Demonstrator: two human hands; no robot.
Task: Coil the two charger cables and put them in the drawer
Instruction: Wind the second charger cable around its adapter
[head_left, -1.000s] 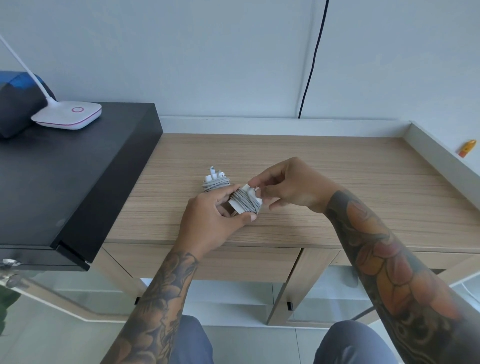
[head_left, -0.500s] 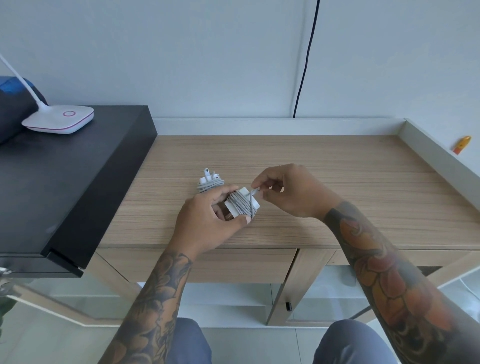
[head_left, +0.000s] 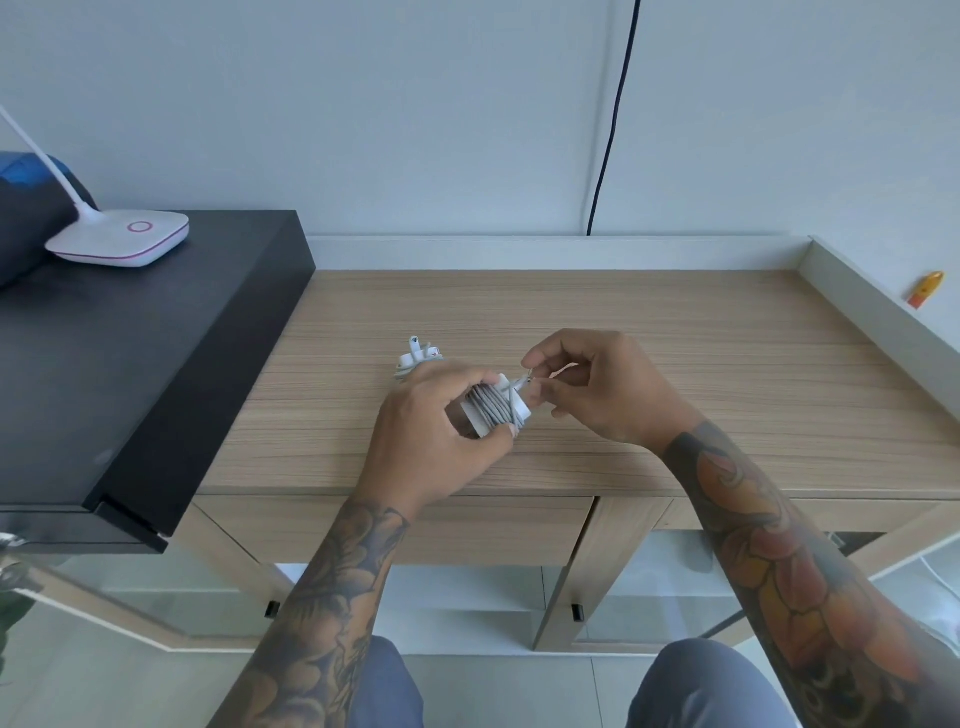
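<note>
My left hand (head_left: 434, 421) grips a white charger block (head_left: 493, 410) with grey cable wound round it, just above the wooden desk (head_left: 675, 364). The fingers of my right hand (head_left: 597, 384) pinch the loose cable end (head_left: 524, 382) at the block's upper right corner. A second white charger (head_left: 415, 356), its cable coiled round it, lies on the desk just behind my left hand, partly hidden by it. The closed drawer front (head_left: 441, 530) sits under the desk edge below my left wrist.
A black side table (head_left: 130, 364) stands at the left, carrying a white lamp base (head_left: 122, 239) and a dark blue bag (head_left: 26, 213). A black cord (head_left: 608, 130) runs down the wall. An orange item (head_left: 924, 288) lies beyond the desk's raised right rim.
My right hand has shifted from wrapping at the block's top to pinching the cable end at its corner. The left hand keeps its grip; the view has dipped slightly.
</note>
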